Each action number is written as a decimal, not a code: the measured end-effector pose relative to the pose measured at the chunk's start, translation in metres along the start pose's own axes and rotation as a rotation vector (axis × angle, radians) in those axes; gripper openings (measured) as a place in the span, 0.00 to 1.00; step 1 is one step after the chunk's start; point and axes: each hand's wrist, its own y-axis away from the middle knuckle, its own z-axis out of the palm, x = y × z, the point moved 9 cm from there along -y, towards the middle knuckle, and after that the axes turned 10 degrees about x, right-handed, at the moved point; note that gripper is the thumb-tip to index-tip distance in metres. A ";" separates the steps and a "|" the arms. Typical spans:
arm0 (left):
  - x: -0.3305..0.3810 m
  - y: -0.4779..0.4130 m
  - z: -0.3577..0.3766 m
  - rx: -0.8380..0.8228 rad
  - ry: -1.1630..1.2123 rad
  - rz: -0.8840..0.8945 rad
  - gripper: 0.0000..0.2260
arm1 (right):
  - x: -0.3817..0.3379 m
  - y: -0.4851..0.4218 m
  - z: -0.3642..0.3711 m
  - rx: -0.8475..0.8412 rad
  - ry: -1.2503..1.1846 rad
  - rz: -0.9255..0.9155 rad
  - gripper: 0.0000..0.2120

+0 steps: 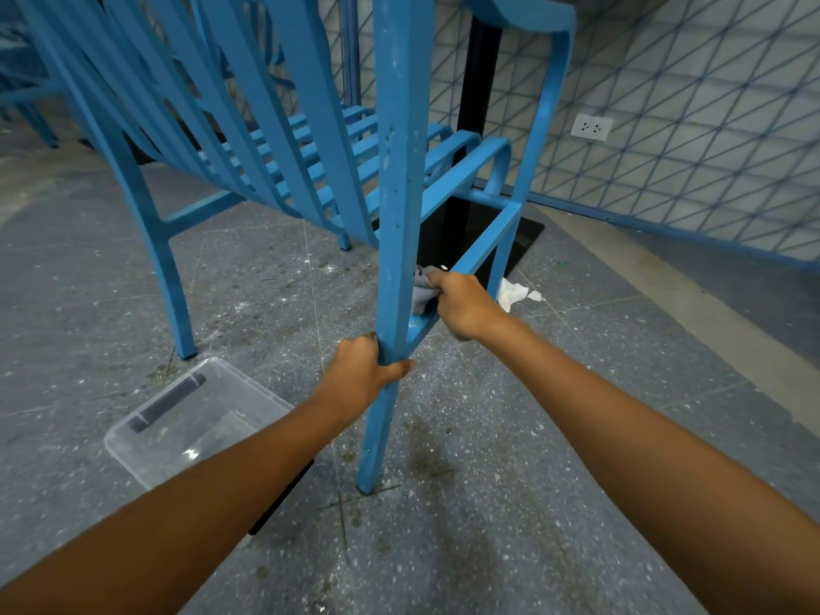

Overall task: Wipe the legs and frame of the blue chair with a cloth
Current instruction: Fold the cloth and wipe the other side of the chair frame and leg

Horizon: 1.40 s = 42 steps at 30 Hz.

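Note:
The blue chair (401, 170) stands close in front of me, its slatted seat and back filling the upper left. Its near leg (377, 437) runs down the middle to the floor, speckled with pale spots. My left hand (361, 372) is wrapped around that leg just below the side rail joint. My right hand (461, 304) presses a grey cloth (421, 292) against the slanted side rail (483, 241), right beside the leg. Most of the cloth is hidden under my fingers.
A clear plastic tub (195, 423) sits on the speckled grey floor at lower left. A crumpled white paper (514, 292) lies by the far leg. A black table post and base (477, 126) stand behind the chair. A tiled wall with a socket (591, 127) is at right.

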 end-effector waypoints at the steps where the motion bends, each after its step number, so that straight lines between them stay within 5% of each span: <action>1: 0.000 0.000 0.000 -0.004 0.000 -0.001 0.22 | -0.001 0.002 0.004 -0.014 0.023 -0.003 0.20; 18: 0.001 0.000 0.002 -0.035 0.021 0.008 0.23 | -0.007 0.017 -0.005 -0.027 -0.046 0.035 0.21; 29: 0.011 0.006 -0.001 -0.085 0.039 0.063 0.25 | -0.026 0.050 0.019 -0.048 -0.054 -0.119 0.18; 42: 0.010 0.016 0.002 -0.142 0.161 0.027 0.33 | -0.020 0.056 0.013 -0.071 -0.027 0.046 0.17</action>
